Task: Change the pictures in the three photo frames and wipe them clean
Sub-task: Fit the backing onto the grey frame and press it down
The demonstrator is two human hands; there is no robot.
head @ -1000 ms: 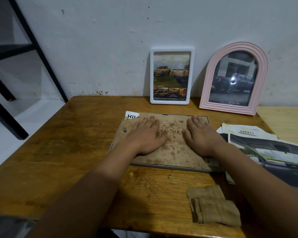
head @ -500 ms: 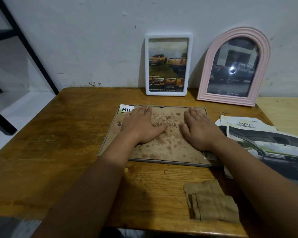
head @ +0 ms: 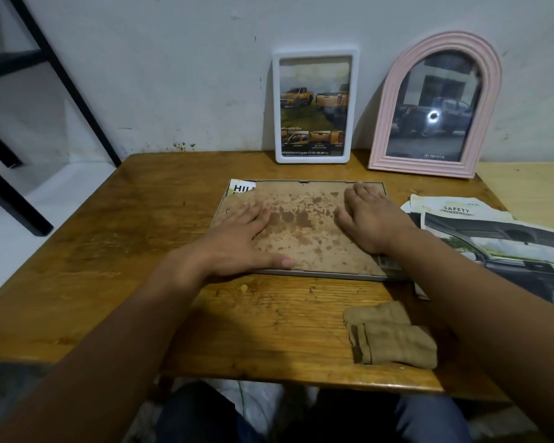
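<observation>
At table centre the left hand [head: 240, 238] and right hand [head: 373, 219] lie flat, fingers straight, gripping nothing, pressing the stained backing [head: 304, 225] of a face-down frame [head: 317, 274]. Best to press evenly while seating the board; a print [head: 239, 188] pokes out at 10 o'clock and should probably be squared first. A cloth [head: 394, 338] waits at 5 o'clock, loose pictures [head: 493, 235] at 3, white frame [head: 314, 107] and pink frame [head: 435, 103] at 12 against the wall [head: 173, 75]. The wooden table [head: 109, 251] looks scuffed.

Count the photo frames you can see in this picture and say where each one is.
3. A white frame and a pink arched frame lean against the wall at the table's back; a third frame lies face down mid-table under both hands. None appears hidden.
</observation>
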